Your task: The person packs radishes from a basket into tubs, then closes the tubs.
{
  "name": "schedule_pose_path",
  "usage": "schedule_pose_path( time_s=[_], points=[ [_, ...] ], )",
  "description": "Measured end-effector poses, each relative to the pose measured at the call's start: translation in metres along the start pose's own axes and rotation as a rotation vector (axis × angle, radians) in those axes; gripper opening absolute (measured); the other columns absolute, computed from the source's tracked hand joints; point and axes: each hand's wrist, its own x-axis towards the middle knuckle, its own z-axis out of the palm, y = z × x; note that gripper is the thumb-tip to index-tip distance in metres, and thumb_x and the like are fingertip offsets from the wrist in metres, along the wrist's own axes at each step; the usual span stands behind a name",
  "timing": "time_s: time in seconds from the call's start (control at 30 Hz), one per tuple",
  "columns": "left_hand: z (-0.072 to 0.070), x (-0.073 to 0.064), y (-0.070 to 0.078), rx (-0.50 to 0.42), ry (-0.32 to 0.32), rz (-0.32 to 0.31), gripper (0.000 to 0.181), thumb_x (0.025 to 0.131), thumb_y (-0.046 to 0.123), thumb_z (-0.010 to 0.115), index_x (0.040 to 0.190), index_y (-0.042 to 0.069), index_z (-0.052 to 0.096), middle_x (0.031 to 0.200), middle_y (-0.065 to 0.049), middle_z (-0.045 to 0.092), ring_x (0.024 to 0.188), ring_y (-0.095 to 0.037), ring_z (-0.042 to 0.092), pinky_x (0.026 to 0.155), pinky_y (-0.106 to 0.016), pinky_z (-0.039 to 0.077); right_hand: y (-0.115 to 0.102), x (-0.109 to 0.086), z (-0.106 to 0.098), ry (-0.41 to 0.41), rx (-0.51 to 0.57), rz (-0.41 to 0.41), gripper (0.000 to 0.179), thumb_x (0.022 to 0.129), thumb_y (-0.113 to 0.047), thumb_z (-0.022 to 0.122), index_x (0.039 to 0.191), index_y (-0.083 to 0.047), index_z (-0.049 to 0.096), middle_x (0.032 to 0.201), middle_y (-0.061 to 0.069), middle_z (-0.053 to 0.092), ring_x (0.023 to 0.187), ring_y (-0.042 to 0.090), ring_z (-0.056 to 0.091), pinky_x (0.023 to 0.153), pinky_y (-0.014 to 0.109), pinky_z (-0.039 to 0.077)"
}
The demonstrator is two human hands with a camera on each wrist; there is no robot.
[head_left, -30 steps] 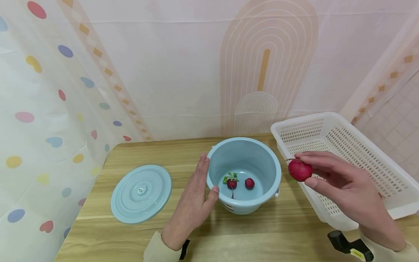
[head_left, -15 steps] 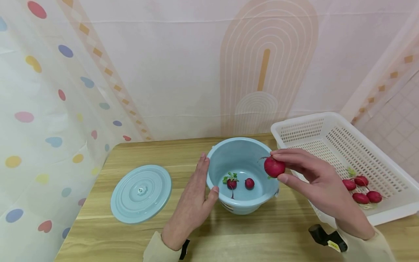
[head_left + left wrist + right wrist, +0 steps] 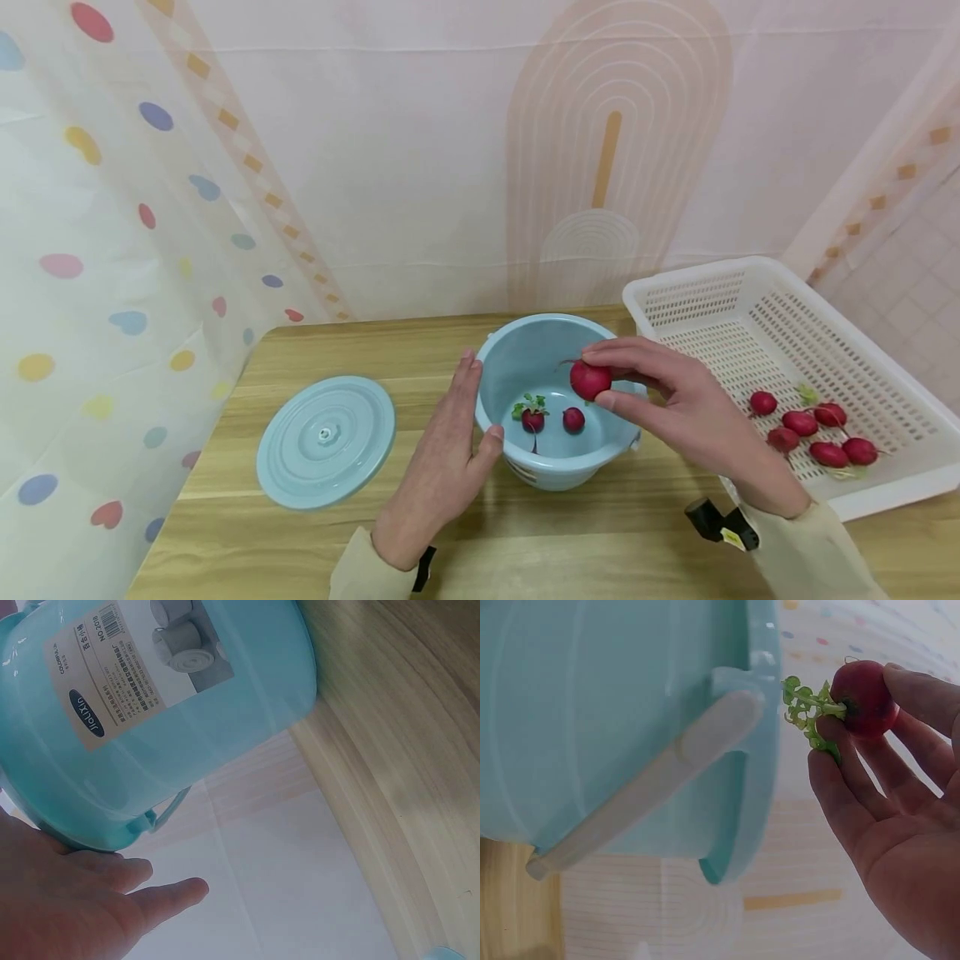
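Observation:
My right hand [image 3: 678,408] pinches a red radish [image 3: 589,380] between thumb and fingertips, over the right side of a light blue bucket [image 3: 555,472]. In the right wrist view this radish [image 3: 864,697] shows small green leaves, level with the bucket's rim. Straight fingers of my left hand [image 3: 442,467] rest against the left side of the rim. Two more radishes lie on the bucket's floor: a leafy one [image 3: 532,419] and a bare one [image 3: 573,420]. The left wrist view shows the printed label [image 3: 139,671] on the bucket's wall.
A white perforated basket [image 3: 712,329] stands right of the bucket, with several radishes [image 3: 828,454] in its near part. The round blue lid [image 3: 326,442] lies flat on the wooden table [image 3: 225,533] at left. A patterned curtain [image 3: 420,167] hangs behind the table.
My right hand has carried the radish left, from above the basket to over the bucket. Radishes in the basket have come into sight behind it. The left hand has stayed at the rim.

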Motion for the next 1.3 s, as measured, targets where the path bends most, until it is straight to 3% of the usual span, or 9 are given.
schedule_pose_path(
  time_s=[0.23, 0.43, 0.67, 0.87, 1.1, 1.3],
  points=[
    [0.001, 0.001, 0.0, -0.003, 0.003, -0.001, 0.075, 0.101, 0.031, 0.05, 0.164, 0.002, 0.021, 0.173, -0.01, 0.015, 0.156, -0.028, 0.023, 0.12, -0.056, 0.031, 0.009, 0.009, 0.007, -0.071, -0.134, 0.049, 0.041, 0.092, -0.007, 0.078, 0.13, -0.018, 0.072, 0.13, -0.009, 0.069, 0.119, 0.013, 0.065, 0.101, 0.022, 0.051],
    [0.002, 0.002, 0.0, 0.004, -0.001, 0.004, 0.076, 0.101, 0.031, 0.05, 0.165, 0.003, 0.02, 0.173, -0.009, 0.014, 0.156, -0.028, 0.023, 0.12, -0.056, 0.031, 0.014, 0.016, 0.01, -0.158, -0.238, 0.08, 0.038, 0.093, -0.019, 0.078, 0.13, -0.021, 0.073, 0.132, -0.012, 0.068, 0.128, 0.013, 0.06, 0.105, 0.031, 0.05],
    [0.002, 0.001, -0.001, 0.007, -0.001, 0.003, 0.076, 0.101, 0.032, 0.049, 0.165, 0.003, 0.02, 0.173, -0.009, 0.015, 0.156, -0.028, 0.023, 0.12, -0.056, 0.031, 0.023, 0.028, 0.014, -0.283, -0.301, 0.009, 0.035, 0.092, -0.013, 0.078, 0.126, -0.017, 0.074, 0.13, -0.005, 0.069, 0.124, 0.015, 0.063, 0.101, 0.041, 0.054],
    [0.002, 0.002, -0.001, 0.01, 0.005, 0.007, 0.075, 0.101, 0.032, 0.05, 0.164, 0.003, 0.021, 0.172, -0.011, 0.017, 0.156, -0.028, 0.024, 0.12, -0.056, 0.032, 0.025, 0.035, 0.015, -0.35, -0.372, 0.034, 0.038, 0.093, -0.014, 0.078, 0.13, -0.015, 0.072, 0.131, -0.001, 0.069, 0.123, 0.018, 0.064, 0.103, 0.047, 0.053],
    [0.003, 0.001, -0.002, 0.007, 0.007, 0.016, 0.075, 0.101, 0.031, 0.049, 0.164, 0.002, 0.021, 0.173, -0.012, 0.016, 0.155, -0.03, 0.025, 0.12, -0.057, 0.031, 0.024, 0.032, 0.015, -0.354, -0.417, 0.068, 0.04, 0.095, -0.015, 0.075, 0.134, -0.013, 0.069, 0.139, 0.003, 0.066, 0.132, 0.025, 0.059, 0.108, 0.05, 0.049],
    [0.002, 0.001, -0.003, 0.01, 0.007, 0.01, 0.075, 0.101, 0.031, 0.049, 0.165, 0.003, 0.02, 0.173, -0.01, 0.014, 0.155, -0.03, 0.025, 0.12, -0.057, 0.031, 0.017, 0.018, 0.009, -0.258, -0.446, 0.055, 0.033, 0.098, -0.018, 0.072, 0.131, -0.018, 0.072, 0.135, -0.004, 0.068, 0.129, 0.021, 0.061, 0.104, 0.049, 0.051]
  ],
)
